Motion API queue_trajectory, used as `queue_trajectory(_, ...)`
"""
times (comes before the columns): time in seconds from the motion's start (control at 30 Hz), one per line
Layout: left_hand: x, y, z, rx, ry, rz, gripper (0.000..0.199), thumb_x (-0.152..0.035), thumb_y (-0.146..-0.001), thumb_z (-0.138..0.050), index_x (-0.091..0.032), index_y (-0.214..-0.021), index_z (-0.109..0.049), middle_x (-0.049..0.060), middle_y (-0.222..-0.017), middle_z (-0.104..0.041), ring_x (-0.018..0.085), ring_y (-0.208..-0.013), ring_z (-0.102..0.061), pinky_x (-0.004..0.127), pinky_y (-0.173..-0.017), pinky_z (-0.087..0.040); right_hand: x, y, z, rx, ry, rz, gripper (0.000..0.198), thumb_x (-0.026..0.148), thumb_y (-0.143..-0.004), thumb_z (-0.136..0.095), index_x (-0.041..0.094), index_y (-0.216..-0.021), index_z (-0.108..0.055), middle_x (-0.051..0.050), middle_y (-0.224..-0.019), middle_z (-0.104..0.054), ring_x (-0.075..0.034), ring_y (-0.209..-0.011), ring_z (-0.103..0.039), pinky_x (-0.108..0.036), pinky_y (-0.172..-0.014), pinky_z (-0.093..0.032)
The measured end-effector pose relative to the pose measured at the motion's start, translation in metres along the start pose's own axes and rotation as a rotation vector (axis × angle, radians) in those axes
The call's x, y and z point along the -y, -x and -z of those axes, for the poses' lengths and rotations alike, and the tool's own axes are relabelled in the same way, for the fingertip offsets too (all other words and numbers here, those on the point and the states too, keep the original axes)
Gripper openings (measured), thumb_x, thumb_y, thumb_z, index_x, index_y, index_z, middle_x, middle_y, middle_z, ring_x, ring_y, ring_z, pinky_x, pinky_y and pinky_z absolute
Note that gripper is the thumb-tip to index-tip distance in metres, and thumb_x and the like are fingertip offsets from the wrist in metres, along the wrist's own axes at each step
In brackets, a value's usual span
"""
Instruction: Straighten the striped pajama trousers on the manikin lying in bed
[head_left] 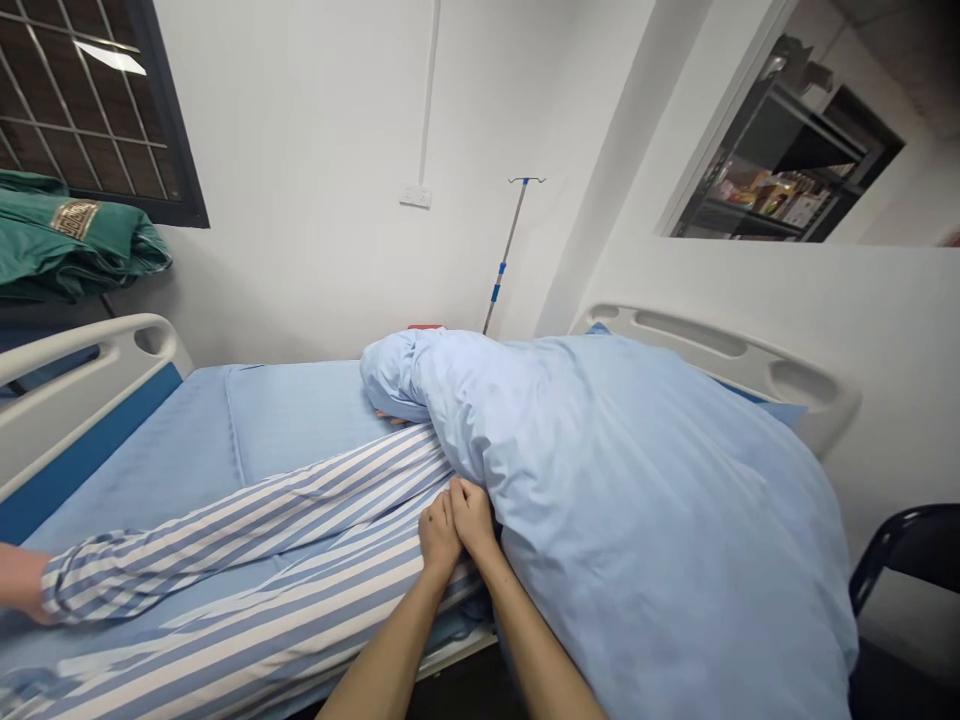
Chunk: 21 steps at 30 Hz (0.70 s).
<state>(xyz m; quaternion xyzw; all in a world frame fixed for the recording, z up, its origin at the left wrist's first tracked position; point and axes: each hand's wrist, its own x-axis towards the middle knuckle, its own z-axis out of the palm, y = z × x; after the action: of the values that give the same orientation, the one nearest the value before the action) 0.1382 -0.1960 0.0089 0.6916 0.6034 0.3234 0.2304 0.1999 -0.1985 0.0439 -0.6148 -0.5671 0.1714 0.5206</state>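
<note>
A light blue quilt [645,470] is bunched over the upper part of a person lying on the bed. My left hand [439,530] and my right hand [472,514] are side by side, touching, at the quilt's near-left edge. Both have curled fingers closed at that edge; the fingertips are partly hidden. Beneath and beside them are blue-and-white striped trousers [300,520] on the person's legs. A bare ankle [22,583] shows at the far left. A little skin [391,418] peeks out under the quilt's far-left corner.
The bed has a light blue sheet [300,400], a footboard [90,365] at left and a headboard [720,345] at right. An IV pole [510,240] stands behind it. A dark chair [915,545] is at right, green folded fabric [67,245] at left.
</note>
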Motion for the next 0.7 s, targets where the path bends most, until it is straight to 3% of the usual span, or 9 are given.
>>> queue_trajectory(0.17,-0.003,0.001,0.003,0.049,0.011,-0.008,0.036,-0.023,-0.089,-0.027,-0.018,-0.095,-0.062,0.008,-0.091,-0.066,0.017,-0.083,-0.058,0.028,-0.074,-0.039,0.003,-0.007,0.005,-0.007,0.043,0.056,0.039,0.042,-0.083,-0.036,0.02,-0.051,-0.032,0.005,-0.046,-0.036,-0.009,-0.048,-0.033,-0.023,-0.048,-0.026)
queue_trajectory(0.33,-0.002,0.003,-0.003,0.034,-0.013,0.004,0.04,-0.027,-0.09,-0.024,-0.016,-0.101,-0.061,0.01,-0.093,-0.066,0.019,-0.084,-0.058,0.03,-0.075,-0.038,-0.025,-0.003,0.002,-0.092,-0.021,0.019,0.039,0.048,-0.082,-0.031,0.023,-0.052,-0.032,0.004,-0.043,-0.033,-0.013,-0.053,-0.035,-0.024,-0.046,-0.03)
queue_trajectory(0.47,0.0,0.002,-0.004,0.068,-0.062,-0.073,0.039,-0.025,-0.089,-0.025,-0.015,-0.105,-0.059,0.011,-0.1,-0.064,0.019,-0.087,-0.057,0.03,-0.076,-0.036,-0.04,0.003,-0.002,-0.102,0.028,-0.004,0.039,0.048,-0.082,-0.029,0.023,-0.052,-0.032,0.004,-0.043,-0.034,-0.013,-0.054,-0.036,-0.024,-0.047,-0.031)
queue_trajectory(0.6,0.004,0.002,0.007,0.106,0.04,-0.081,0.04,-0.029,-0.09,-0.022,-0.019,-0.086,-0.061,0.007,-0.085,-0.066,0.016,-0.079,-0.057,0.027,-0.07,-0.034,-0.043,0.001,-0.003,-0.121,0.063,0.006,0.038,0.048,-0.08,-0.034,0.022,-0.053,-0.03,0.004,-0.048,-0.035,-0.011,-0.052,-0.034,-0.025,-0.048,-0.032)
queue_trajectory(0.7,0.02,0.009,0.029,0.101,0.095,-0.044,0.042,-0.032,-0.089,-0.022,-0.019,-0.073,-0.058,0.005,-0.073,-0.064,0.015,-0.071,-0.055,0.026,-0.065,-0.033,-0.039,0.0,-0.003,-0.126,0.116,0.04,0.036,0.047,-0.081,-0.031,0.023,-0.053,-0.027,0.004,-0.049,-0.032,-0.011,-0.051,-0.034,-0.025,-0.048,-0.032)
